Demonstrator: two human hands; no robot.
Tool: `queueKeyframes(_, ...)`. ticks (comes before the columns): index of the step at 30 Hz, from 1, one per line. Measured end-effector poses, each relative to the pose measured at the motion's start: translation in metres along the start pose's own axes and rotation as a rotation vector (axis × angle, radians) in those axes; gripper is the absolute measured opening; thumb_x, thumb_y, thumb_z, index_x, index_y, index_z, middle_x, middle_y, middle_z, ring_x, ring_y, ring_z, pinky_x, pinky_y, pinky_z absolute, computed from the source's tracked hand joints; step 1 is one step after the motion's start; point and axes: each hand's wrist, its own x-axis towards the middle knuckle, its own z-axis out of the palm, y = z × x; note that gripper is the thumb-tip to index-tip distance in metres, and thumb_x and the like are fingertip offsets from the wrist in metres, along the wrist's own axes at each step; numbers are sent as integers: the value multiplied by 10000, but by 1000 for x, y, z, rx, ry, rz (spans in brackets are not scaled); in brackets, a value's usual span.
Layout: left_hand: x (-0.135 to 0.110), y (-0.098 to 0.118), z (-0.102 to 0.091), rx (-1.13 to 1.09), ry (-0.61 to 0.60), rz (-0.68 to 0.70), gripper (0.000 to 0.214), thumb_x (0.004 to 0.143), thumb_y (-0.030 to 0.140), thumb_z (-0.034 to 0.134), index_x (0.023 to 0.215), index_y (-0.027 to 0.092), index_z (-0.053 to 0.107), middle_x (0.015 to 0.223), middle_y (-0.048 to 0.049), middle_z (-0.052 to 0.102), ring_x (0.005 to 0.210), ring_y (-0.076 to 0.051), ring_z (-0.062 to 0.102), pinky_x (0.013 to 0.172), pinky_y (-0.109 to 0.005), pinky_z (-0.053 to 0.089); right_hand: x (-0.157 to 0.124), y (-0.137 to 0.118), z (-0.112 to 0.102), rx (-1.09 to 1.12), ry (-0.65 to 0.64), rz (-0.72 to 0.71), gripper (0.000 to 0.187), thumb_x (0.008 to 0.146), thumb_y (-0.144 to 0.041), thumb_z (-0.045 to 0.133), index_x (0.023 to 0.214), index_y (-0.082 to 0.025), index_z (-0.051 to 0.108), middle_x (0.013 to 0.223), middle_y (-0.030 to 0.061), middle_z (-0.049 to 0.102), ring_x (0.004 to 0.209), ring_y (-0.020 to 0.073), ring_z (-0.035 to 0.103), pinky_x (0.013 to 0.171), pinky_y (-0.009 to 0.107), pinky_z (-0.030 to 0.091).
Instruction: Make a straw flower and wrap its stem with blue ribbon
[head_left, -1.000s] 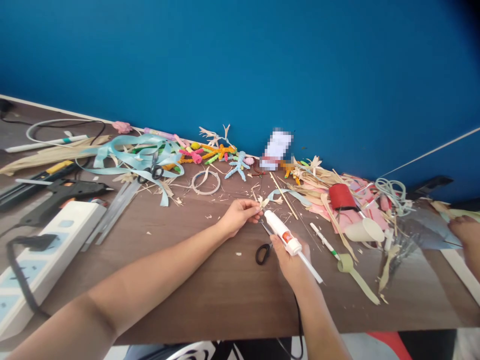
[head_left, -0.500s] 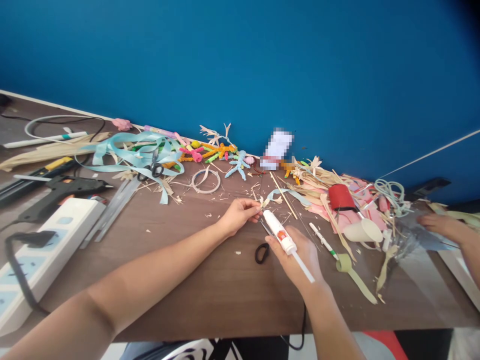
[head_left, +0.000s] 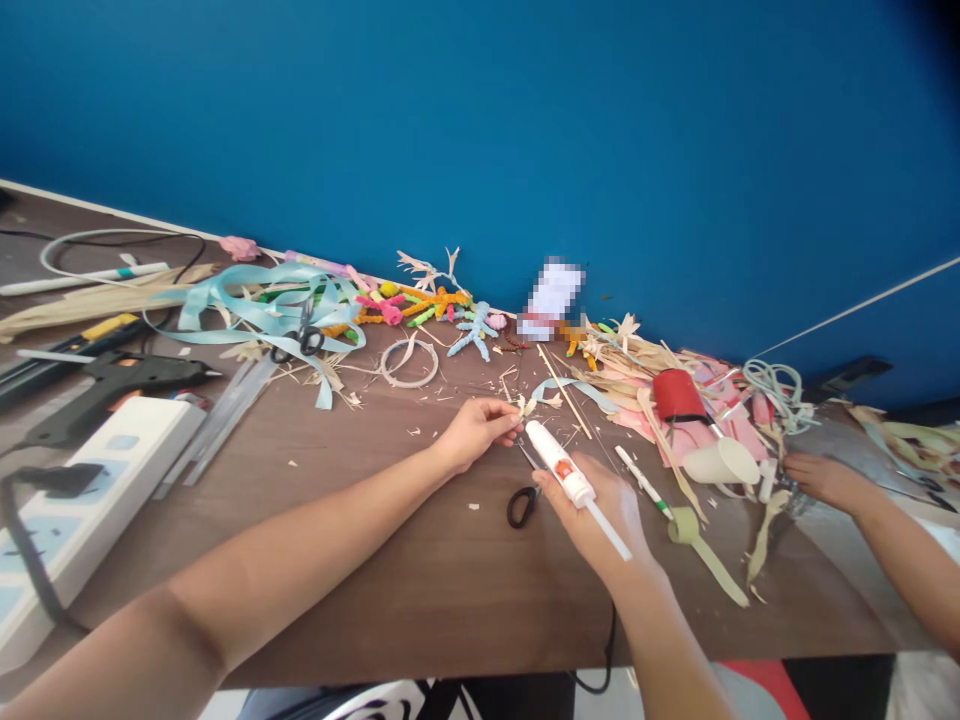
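My left hand [head_left: 478, 430] pinches a small pale dried-leaf piece [head_left: 526, 405] just above the brown table [head_left: 360, 520]. My right hand [head_left: 596, 515] is wrapped round a white glue gun [head_left: 559, 462] with a glue stick poking out of its back end. Its nozzle points at the leaf piece and sits right beside it. A black cord runs from under my right wrist over the table's near edge. Small black-handled scissors [head_left: 523, 503] lie on the table between my two hands.
Another person's hand [head_left: 823, 478] reaches in at the right, near a white cup [head_left: 721, 462] and a red cup [head_left: 676, 394]. Dried leaf strips, light blue ribbon [head_left: 262, 305], coloured twists, a black glue gun [head_left: 112, 385] and a white power strip [head_left: 90, 500] clutter the table.
My right hand has turned a little with the glue gun while the left holds still. The other person's hand has moved left along the table toward the white cup.
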Motion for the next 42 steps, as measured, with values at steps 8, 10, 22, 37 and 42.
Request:
queueKeyframes(8,-1,1,1,7,3,9,234,570,296,707,668,109,607,595,-11,612,488,-65,529,518,-198,458,0,0,-2,1,22,19,340,779,-476,454,596,-190,444,552,-4,489,475,111,439,454,214,285)
queueKeyframes(10,-1,1,0,8,5,8,237,570,298,705,672,109,605,606,-16,615,491,-66,529,517,-197,458,-5,1,-3,15,52,78,306,758,-461,481,618,-194,433,567,-7,490,477,113,435,456,216,296)
queueKeyframes(22,-1,2,0,39,41,-2,246,546,302,715,664,114,610,629,-24,613,524,-81,537,523,-205,470,-65,81,-11,-43,42,492,234,660,-269,528,863,-202,433,846,38,500,689,186,542,564,284,398)
queueKeyframes(37,-4,4,2,24,73,-24,265,530,290,730,676,112,599,622,-17,621,538,-79,545,530,-191,465,-73,118,-4,-213,-71,392,290,744,-375,519,955,-178,508,932,72,508,771,204,562,615,282,404)
queueKeyframes(42,-3,3,1,23,71,-31,259,533,287,729,676,113,601,624,-16,620,533,-79,544,523,-189,459,-67,114,-25,-299,-166,385,320,707,-401,563,941,-184,552,900,67,548,736,203,573,590,271,384)
